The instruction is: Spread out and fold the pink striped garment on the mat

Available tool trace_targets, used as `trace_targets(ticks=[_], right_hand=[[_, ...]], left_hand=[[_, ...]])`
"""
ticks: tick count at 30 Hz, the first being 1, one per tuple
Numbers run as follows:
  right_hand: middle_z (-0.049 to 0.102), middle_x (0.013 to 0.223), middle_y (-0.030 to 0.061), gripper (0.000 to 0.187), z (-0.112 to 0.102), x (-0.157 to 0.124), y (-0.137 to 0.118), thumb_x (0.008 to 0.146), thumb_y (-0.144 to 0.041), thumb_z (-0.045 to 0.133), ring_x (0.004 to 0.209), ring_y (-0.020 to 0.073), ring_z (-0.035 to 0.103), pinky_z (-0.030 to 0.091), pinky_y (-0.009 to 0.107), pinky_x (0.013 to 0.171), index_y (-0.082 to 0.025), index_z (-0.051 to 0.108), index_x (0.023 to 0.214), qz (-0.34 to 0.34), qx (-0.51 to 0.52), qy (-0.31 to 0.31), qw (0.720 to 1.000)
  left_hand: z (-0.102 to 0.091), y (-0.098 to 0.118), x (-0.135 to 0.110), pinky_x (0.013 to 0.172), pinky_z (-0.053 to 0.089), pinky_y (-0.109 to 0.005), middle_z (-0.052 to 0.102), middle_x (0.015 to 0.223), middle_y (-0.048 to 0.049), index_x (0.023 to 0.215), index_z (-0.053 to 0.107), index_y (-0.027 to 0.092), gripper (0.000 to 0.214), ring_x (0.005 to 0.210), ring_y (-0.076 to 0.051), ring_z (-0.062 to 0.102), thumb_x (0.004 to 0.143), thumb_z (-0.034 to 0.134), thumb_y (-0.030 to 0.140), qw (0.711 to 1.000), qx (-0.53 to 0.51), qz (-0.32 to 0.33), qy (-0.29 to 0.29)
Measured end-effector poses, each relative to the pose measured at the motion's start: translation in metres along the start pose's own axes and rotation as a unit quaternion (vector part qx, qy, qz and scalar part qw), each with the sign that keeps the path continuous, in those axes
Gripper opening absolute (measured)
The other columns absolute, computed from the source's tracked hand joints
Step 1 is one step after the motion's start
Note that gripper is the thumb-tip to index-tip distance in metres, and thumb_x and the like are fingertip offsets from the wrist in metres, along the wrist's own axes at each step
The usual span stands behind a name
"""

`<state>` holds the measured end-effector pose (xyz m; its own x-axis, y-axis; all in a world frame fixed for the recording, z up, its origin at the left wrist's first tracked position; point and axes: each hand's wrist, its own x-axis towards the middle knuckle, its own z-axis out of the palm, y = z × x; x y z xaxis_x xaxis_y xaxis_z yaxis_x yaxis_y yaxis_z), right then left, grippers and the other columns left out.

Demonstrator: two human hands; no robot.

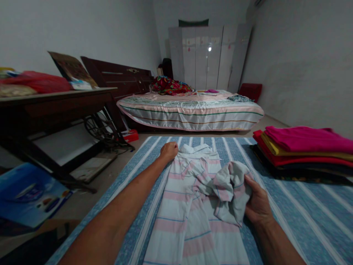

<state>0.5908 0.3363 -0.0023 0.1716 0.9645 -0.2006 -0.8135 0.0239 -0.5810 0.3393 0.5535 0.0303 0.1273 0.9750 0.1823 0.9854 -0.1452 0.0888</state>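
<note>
A white shirt [171,213] with pink bands and thin blue lines lies lengthwise in front of me, its collar at the far end. My left hand [168,151] is closed at the shirt's far left shoulder, beside the collar, pinching the cloth there. In my right hand [258,202] is a bunched part of the shirt, apparently a sleeve, lifted above the right side. The thumb lies over the cloth, and the other fingers are mostly hidden behind it. Under the shirt spreads a blue and white striped sheet [149,162].
To the right sits a stack of folded clothes [311,141], pink on top. A dark sewing-machine table [55,106] stands at left, a blue box [30,195] below it. Farther back are a bed [190,114] and a pale wardrobe [202,59].
</note>
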Motion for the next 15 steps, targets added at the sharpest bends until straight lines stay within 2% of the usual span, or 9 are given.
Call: trace_targets(ticks=[5,7,11,15], right_hand=[[0.072,0.078,0.0031,0.021,0.0,-0.001,0.001,0.065,-0.026,0.071,0.076,0.025,0.068,0.052,0.042,0.084,-0.02,0.071,0.085,0.002,-0.015,0.003,1.0],[0.072,0.078,0.0033,0.021,0.0,0.0,0.002,0.064,-0.026,0.071,0.076,0.0249,0.068,0.052,0.041,0.084,-0.02,0.071,0.084,0.003,-0.014,0.004,1.0],[0.072,0.075,0.0016,0.022,0.0,0.0,0.001,0.062,-0.025,0.073,0.074,0.0237,0.069,0.052,0.039,0.083,-0.021,0.071,0.084,-0.006,-0.016,0.008,1.0],[0.072,0.078,0.0023,0.024,0.001,0.0,0.0,0.062,-0.026,0.073,0.072,0.0234,0.069,0.053,0.04,0.083,-0.02,0.071,0.086,-0.003,-0.017,0.0,1.0]], left_hand=[[0.002,0.008,-0.017,0.086,0.041,-0.022,0.069,0.098,0.0004,0.089,0.07,0.025,0.024,0.097,-0.016,0.059,0.078,0.049,0.024,0.995,-0.024,0.096,-0.014],[0.005,0.013,-0.017,0.09,0.039,-0.022,0.07,0.098,0.0016,0.086,0.071,0.027,0.022,0.098,-0.016,0.058,0.077,0.05,0.024,0.993,-0.025,0.113,-0.022],[0.012,0.018,-0.01,0.083,0.042,-0.024,0.07,0.094,-0.0011,0.079,0.071,0.024,0.021,0.096,-0.018,0.059,0.073,0.052,0.02,0.996,-0.012,0.08,-0.034],[0.014,0.02,-0.004,0.073,0.044,-0.023,0.07,0.087,-0.0031,0.081,0.071,0.023,0.023,0.088,-0.018,0.062,0.073,0.05,0.018,0.999,-0.002,0.027,-0.039]])
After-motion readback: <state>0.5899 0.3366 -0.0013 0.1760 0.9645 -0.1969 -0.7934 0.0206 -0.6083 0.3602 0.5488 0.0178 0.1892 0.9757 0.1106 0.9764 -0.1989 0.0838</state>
